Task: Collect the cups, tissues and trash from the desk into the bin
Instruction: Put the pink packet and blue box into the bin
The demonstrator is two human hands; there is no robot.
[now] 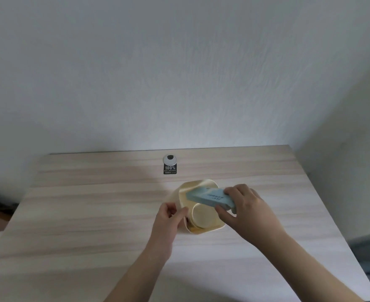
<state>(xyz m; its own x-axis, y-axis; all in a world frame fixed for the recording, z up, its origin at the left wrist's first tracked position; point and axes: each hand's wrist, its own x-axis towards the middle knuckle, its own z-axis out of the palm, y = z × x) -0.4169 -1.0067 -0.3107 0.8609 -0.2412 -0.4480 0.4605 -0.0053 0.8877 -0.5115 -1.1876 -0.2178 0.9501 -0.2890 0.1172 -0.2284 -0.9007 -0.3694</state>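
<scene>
Left hand (168, 216) grip pinches near-left rim of cream bin (198, 205) standing on desk (92, 214). Inside bin: pale round cup (202, 215). Right hand (243, 205) grip pinches blue tissue pack (208, 197), tilted over bin mouth. Beyond: black label (170, 169), white grommet (169, 159).

Pale yellow bin (199, 188) upright mid-desk, cup (202, 216) inside, blue tissue pkt (210, 198) tilted over rim
</scene>
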